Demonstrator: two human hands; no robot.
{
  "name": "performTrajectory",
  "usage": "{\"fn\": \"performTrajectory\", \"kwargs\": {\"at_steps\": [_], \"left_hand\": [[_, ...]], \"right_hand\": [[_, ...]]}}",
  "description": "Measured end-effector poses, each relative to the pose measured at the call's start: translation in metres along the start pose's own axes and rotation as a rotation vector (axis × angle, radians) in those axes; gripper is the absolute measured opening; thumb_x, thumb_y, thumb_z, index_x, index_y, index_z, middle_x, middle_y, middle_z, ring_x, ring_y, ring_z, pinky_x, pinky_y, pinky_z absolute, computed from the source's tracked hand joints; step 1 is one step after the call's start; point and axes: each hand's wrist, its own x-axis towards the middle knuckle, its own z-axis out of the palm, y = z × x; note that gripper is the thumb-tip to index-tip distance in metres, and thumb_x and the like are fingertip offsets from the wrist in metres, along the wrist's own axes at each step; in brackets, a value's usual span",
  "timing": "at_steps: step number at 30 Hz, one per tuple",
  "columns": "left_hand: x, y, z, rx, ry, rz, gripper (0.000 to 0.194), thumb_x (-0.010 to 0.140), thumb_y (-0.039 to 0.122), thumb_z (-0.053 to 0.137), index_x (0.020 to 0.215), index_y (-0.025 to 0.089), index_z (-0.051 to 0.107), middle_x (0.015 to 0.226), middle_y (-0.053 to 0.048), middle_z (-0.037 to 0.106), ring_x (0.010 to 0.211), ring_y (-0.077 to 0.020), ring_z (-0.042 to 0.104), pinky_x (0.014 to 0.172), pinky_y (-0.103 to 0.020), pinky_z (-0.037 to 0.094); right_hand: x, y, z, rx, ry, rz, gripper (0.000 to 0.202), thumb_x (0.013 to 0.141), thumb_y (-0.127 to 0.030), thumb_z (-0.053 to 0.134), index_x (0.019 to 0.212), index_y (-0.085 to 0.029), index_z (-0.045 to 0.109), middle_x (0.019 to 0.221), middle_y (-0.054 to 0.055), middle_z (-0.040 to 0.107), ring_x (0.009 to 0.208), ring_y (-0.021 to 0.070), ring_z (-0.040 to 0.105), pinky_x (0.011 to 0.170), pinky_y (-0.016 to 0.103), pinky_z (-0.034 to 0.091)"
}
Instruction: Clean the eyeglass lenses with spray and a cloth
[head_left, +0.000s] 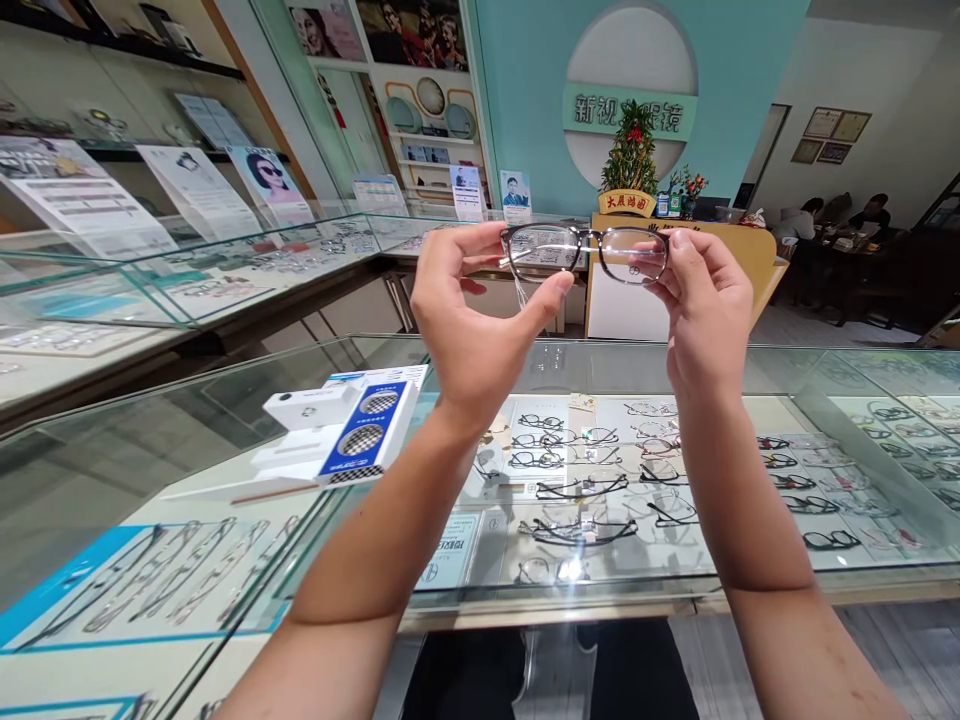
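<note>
A pair of dark-rimmed eyeglasses (587,233) is held up level in front of me, above the glass display case, its lenses facing me. My left hand (476,320) grips the left end of the frame with its fingers, the thumb stretched out under the left lens. At the right end, my right hand (709,290) pinches the frame between thumb and fingers. A thin white string with a tag (520,290) hangs by the left lens. The folded temples show partly through the lenses.
Below is a glass display case (585,608) with rows of eyeglasses (577,530). A blue and white box (367,430) lies on its left part. More glass cases stand left and right. Behind are a yellow counter (720,250), a plant (630,155) and seated people (801,220).
</note>
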Motion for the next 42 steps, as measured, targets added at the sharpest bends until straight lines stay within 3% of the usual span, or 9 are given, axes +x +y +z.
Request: {"fn": "performTrajectory", "kwargs": {"at_steps": [8, 12, 18, 23, 27, 31, 38, 42], "left_hand": [[0.0, 0.026, -0.002, 0.107, 0.077, 0.174, 0.058, 0.076, 0.052, 0.092, 0.124, 0.029, 0.067, 0.12, -0.007, 0.069, 0.121, -0.0332, 0.063, 0.1, -0.049, 0.054], [-0.001, 0.037, -0.005, 0.132, 0.081, 0.193, 0.059, 0.075, 0.054, 0.093, 0.121, 0.027, 0.067, 0.119, -0.008, 0.069, 0.121, -0.0336, 0.063, 0.107, -0.051, 0.052], [0.005, 0.016, -0.001, -0.028, 0.037, 0.141, 0.067, 0.075, 0.06, 0.091, 0.13, 0.034, 0.064, 0.134, -0.007, 0.065, 0.132, -0.0337, 0.06, 0.114, -0.05, 0.049], [0.014, -0.01, 0.007, -0.203, -0.006, 0.115, 0.075, 0.08, 0.068, 0.085, 0.14, 0.038, 0.053, 0.147, -0.005, 0.058, 0.149, -0.0317, 0.05, 0.126, -0.052, 0.041], [0.014, -0.018, 0.012, -0.201, 0.018, 0.124, 0.079, 0.077, 0.071, 0.085, 0.141, 0.041, 0.051, 0.148, -0.006, 0.056, 0.15, -0.0332, 0.049, 0.124, -0.053, 0.043], [0.01, -0.018, 0.013, -0.229, 0.067, 0.142, 0.08, 0.073, 0.067, 0.09, 0.139, 0.041, 0.053, 0.147, -0.007, 0.054, 0.152, -0.0353, 0.046, 0.123, -0.055, 0.043], [0.005, -0.005, 0.011, -0.291, 0.094, 0.055, 0.076, 0.071, 0.059, 0.095, 0.132, 0.036, 0.055, 0.141, -0.007, 0.057, 0.15, -0.035, 0.048, 0.118, -0.05, 0.05], [0.007, 0.002, 0.015, -0.402, 0.118, 0.082, 0.078, 0.067, 0.063, 0.096, 0.126, 0.036, 0.054, 0.132, -0.004, 0.06, 0.136, -0.0302, 0.061, 0.112, -0.048, 0.056]], "right_hand": [[0.005, 0.008, 0.0, 0.096, -0.049, 0.118, 0.039, 0.102, -0.063, 0.052, 0.117, -0.033, 0.071, 0.115, 0.003, 0.082, 0.104, 0.0195, 0.08, 0.09, 0.041, 0.066], [0.008, 0.015, 0.0, 0.149, -0.114, 0.15, 0.042, 0.1, -0.065, 0.055, 0.119, -0.032, 0.071, 0.12, 0.004, 0.082, 0.106, 0.0202, 0.081, 0.09, 0.041, 0.066], [0.0, -0.009, 0.0, 0.257, -0.048, 0.185, 0.036, 0.097, -0.062, 0.063, 0.113, -0.032, 0.073, 0.119, 0.0, 0.081, 0.108, 0.0194, 0.08, 0.097, 0.039, 0.065], [-0.009, -0.043, 0.006, 0.253, 0.07, 0.064, 0.034, 0.096, -0.063, 0.067, 0.106, -0.032, 0.073, 0.116, 0.0, 0.08, 0.12, 0.0229, 0.076, 0.106, 0.041, 0.063], [-0.01, -0.047, 0.01, 0.225, 0.078, 0.022, 0.038, 0.096, -0.067, 0.065, 0.106, -0.031, 0.072, 0.116, 0.001, 0.079, 0.126, 0.0236, 0.074, 0.109, 0.041, 0.062], [-0.008, -0.04, 0.009, 0.207, 0.046, 0.017, 0.038, 0.098, -0.066, 0.063, 0.107, -0.031, 0.072, 0.117, 0.001, 0.08, 0.122, 0.023, 0.075, 0.107, 0.042, 0.063], [-0.007, -0.029, 0.004, 0.111, 0.002, 0.035, 0.037, 0.102, -0.064, 0.056, 0.114, -0.032, 0.071, 0.12, 0.001, 0.078, 0.114, 0.0215, 0.077, 0.103, 0.041, 0.064], [-0.008, -0.031, 0.005, 0.088, -0.031, 0.081, 0.036, 0.104, -0.062, 0.052, 0.119, -0.034, 0.07, 0.125, 0.001, 0.077, 0.117, 0.0206, 0.076, 0.101, 0.04, 0.064]]}}
